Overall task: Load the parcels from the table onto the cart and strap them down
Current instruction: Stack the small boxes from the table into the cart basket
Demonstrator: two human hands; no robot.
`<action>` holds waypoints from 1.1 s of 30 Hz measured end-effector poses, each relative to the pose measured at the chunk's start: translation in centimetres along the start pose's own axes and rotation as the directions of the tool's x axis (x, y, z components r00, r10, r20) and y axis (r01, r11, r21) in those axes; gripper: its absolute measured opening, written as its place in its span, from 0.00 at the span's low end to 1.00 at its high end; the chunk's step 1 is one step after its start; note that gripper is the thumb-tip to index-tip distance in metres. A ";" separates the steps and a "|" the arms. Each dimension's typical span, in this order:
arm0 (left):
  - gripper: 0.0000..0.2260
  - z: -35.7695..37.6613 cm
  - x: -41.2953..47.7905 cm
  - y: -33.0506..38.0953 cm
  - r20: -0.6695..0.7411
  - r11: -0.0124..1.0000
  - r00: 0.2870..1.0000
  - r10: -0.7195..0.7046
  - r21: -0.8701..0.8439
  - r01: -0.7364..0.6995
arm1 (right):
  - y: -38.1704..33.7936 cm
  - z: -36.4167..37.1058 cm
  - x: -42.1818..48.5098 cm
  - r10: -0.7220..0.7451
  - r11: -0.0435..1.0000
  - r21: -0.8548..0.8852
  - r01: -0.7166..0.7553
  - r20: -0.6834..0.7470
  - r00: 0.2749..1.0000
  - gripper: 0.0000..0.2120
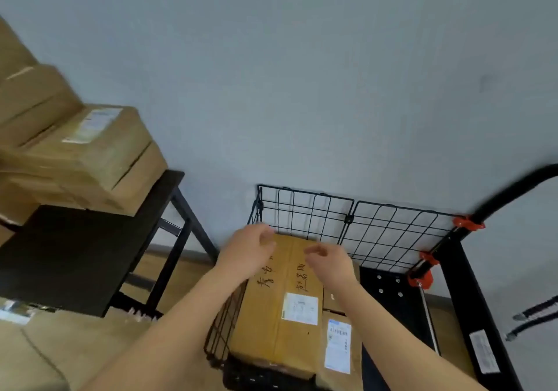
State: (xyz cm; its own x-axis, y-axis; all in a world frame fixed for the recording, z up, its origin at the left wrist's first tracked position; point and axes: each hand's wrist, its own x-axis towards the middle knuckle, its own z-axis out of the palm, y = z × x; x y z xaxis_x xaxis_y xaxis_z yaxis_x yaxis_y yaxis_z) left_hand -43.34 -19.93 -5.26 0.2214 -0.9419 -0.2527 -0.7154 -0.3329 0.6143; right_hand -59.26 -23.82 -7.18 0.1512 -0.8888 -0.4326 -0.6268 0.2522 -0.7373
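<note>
**Parcels part-loaded on cart (pixel 377 230), more waiting on worktop (pixel 75 254)**

Standing inside the wire-sided cart: one large parcel (pixel 265 330) with handwriting and a white label on top, and a smaller parcel (pixel 338 345) tight against its right flank. Piled on the black worktop to the left: a stack (pixel 90 155) of further boxes, close to the worktop's edge.

Hovering over the far end of the large parcel: left hand (pixel 250 248) and right hand (pixel 330 262), near each other, fingers loosely curled, gripping nothing. Contact with the cardboard impossible to judge from this angle. Both forearms stretched forward and down, wrists roughly level, backs of the hands toward the camera.

Judged as the pause between seating one box and fetching another. To do it well:

- Check the large parcel for a flat seat against the mesh before turning away.
- Take the top box of the stack first, one hand on each side, low on the flanks rather than on the tape seam.
- Steady the pile while lifting, given its place near the edge.
- Fill the bare black deck on the cart's right side next, heavier boxes low.
- Leave strapping until last: dark cords (pixel 534 315), apparently hooked, lying at far right beyond the cart's black handle (pixel 513 191), well apart from both hands.
</note>
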 end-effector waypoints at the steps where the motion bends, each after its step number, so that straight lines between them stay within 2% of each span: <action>1: 0.14 -1.6 -0.7 -0.6 -0.028 1.000 0.999 0.014 -0.005 -0.014 | -1.4 0.8 -0.8 -0.029 1.000 -0.003 0.029 -0.012 1.000 0.10; 8: 0.13 -11.5 -5.0 -5.6 -0.223 0.996 0.974 0.050 -0.067 -0.067 | -10.6 6.8 -5.4 -0.219 0.976 0.008 0.220 -0.042 0.975 0.11; 12: 0.14 -16.8 -7.6 -8.8 -0.305 0.987 0.950 0.072 -0.114 -0.112 | -15.6 10.4 -7.6 -0.290 0.953 0.085 0.291 -0.029 0.957 0.09; 16: 0.14 -21.2 -9.9 -11.9 -0.379 0.987 0.921 0.090 -0.088 -0.133 | -19.9 13.8 -9.2 -0.356 0.925 0.134 0.356 -0.022 0.934 0.10; 24: 0.14 -27.0 -10.9 -17.5 -0.471 0.992 0.881 0.042 -0.085 -0.093 | -26.1 19.6 -9.9 -0.379 0.909 0.210 0.361 0.051 0.924 0.08; 33: 0.14 -31.2 -5.1 -21.9 -0.461 0.992 0.885 -0.070 -0.129 0.010 | -30.2 23.0 -2.7 -0.338 0.926 0.214 0.310 0.110 0.935 0.08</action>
State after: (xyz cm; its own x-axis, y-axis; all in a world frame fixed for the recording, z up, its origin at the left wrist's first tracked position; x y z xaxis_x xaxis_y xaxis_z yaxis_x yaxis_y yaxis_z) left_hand -8.12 -9.26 5.92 0.5510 -0.8309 0.0781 -0.6212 -0.3458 0.7033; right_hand -23.17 -20.26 4.29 0.4374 -0.8739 -0.2122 -0.3702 0.0401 -0.9281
